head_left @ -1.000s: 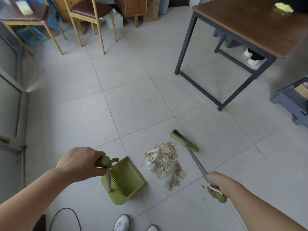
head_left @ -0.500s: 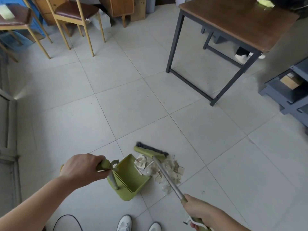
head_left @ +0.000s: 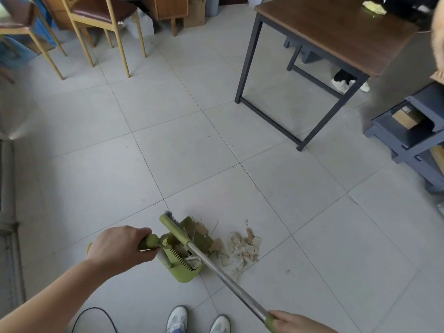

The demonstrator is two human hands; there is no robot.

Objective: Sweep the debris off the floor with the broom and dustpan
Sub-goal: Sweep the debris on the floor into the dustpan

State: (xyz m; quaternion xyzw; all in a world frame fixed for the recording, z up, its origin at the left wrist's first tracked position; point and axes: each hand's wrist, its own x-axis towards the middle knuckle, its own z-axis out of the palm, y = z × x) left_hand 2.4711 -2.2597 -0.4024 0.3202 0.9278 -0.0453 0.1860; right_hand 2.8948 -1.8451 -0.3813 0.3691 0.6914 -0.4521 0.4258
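Note:
A green dustpan [head_left: 185, 269] stands on the grey tile floor, and my left hand [head_left: 120, 246] grips its green handle. The broom [head_left: 223, 272] has a green head and a metal shaft; its head lies across the pan's mouth. My right hand [head_left: 288, 322] holds the broom's green grip at the bottom edge of the view. Some tan and clear debris sits inside the pan. A pile of debris [head_left: 242, 248], paper scraps and clear plastic bits, lies on the floor just right of the pan.
A brown table on black legs [head_left: 245, 61] stands at the back right, with another person's shoes under it. Wooden chairs [head_left: 101, 25] stand at the back left. A grey shelf unit [head_left: 408, 140] is at the right. A black cable [head_left: 96, 316] and my shoes [head_left: 177, 319] are at the bottom.
The broom head swept left across the pile and into the dustpan, pushing part of the debris in. My right hand drew back toward me. The pan shifted slightly.

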